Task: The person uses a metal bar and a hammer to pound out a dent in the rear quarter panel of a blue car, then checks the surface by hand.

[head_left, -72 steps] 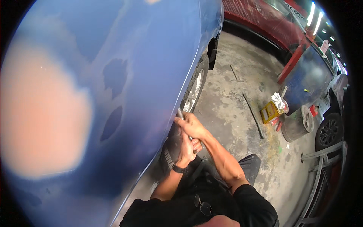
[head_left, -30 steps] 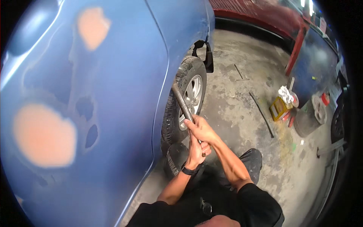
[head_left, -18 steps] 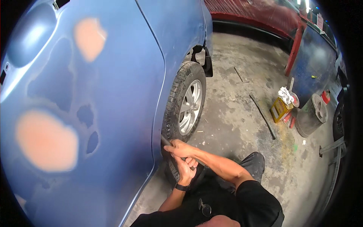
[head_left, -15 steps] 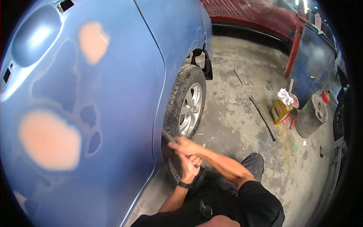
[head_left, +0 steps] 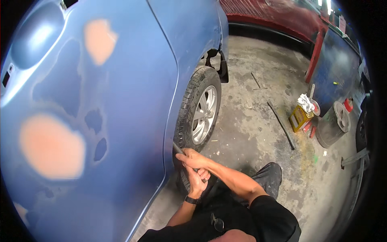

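A dark bar [head_left: 177,148] slants down out of the gap between the blue car body [head_left: 133,121] and the rear tyre [head_left: 185,115]. My right hand [head_left: 194,158] is wrapped round its middle, close to the wheel arch edge. Just below, my left hand [head_left: 197,180], with a black band on the wrist, closes round the lower end. The bar's far end is hidden behind the body panel, so what it touches there cannot be seen. Two salmon-coloured filler patches [head_left: 54,148] and sanded areas mark the panel to the left.
On the concrete floor to the right lie a long dark strip [head_left: 281,126] and a thin T-shaped rod [head_left: 256,82]. Beyond them stand a yellow can [head_left: 300,118] with crumpled white paper on top and a grey bucket [head_left: 333,124]. A red car panel [head_left: 274,18] is at the back.
Both hands have shifted slightly left and toward me with the bar still in them. The bar, blurred by motion before, now shows more sharply.
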### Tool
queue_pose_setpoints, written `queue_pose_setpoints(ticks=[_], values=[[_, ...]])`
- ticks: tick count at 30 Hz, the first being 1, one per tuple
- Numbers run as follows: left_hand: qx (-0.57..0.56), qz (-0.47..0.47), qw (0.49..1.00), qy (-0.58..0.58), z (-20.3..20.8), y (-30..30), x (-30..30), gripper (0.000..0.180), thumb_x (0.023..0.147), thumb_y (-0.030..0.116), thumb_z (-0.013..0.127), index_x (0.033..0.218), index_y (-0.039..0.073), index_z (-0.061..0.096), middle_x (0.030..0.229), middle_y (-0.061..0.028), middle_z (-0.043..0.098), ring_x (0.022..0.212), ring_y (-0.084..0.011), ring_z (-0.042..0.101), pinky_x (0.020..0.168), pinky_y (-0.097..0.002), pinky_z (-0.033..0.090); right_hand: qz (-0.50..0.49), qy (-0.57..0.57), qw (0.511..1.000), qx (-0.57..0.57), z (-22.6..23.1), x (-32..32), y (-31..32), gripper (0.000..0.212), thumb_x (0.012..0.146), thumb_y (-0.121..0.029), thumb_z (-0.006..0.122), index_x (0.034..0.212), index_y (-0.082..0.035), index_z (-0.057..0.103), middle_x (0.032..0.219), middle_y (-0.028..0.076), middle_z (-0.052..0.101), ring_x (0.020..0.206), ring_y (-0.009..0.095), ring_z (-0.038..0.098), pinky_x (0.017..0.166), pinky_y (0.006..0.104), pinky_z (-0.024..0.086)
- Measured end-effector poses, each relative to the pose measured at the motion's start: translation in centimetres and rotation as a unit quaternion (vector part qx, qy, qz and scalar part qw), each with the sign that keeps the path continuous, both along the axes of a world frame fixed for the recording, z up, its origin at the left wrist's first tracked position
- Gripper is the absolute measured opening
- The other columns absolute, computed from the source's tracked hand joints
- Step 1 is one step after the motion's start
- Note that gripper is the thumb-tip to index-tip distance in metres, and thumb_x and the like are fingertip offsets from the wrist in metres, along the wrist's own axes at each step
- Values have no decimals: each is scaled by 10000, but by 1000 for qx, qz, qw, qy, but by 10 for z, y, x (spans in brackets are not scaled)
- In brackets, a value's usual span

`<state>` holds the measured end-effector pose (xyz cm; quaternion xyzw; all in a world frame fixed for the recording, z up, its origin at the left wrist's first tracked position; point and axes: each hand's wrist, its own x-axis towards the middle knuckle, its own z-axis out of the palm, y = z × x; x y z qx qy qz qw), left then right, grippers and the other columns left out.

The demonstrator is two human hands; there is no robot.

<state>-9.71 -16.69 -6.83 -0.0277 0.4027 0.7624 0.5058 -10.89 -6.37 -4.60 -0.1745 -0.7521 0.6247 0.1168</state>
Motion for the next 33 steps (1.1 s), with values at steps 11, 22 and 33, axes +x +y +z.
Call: queue_pose_setpoints(ticks=[11,22,33], values=[[49,-103,990,85,7,28,-2,630,879,744,250,774,148,424,488,63,282,395,-77,290,426,-242,285,-82,73,993,49,32,20,24,394,932,-342,537,957,51,532,697,141,573,642,205,567,613,378,481],[65,-67,996,14,19,50,9,594,909,706,224,768,161,413,542,56,325,429,-83,298,447,-254,285,-16,-1,1000,-8,28,23,44,460,940,-388,511,1061,48,593,826,177,643,759,238,628,692,391,495],[-7,-60,998,35,7,22,18,639,898,724,217,638,164,382,486,63,291,389,-75,287,408,-254,283,-41,12,998,-48,8,26,16,433,944,-372,492,931,58,539,729,134,596,668,208,577,636,381,476]])
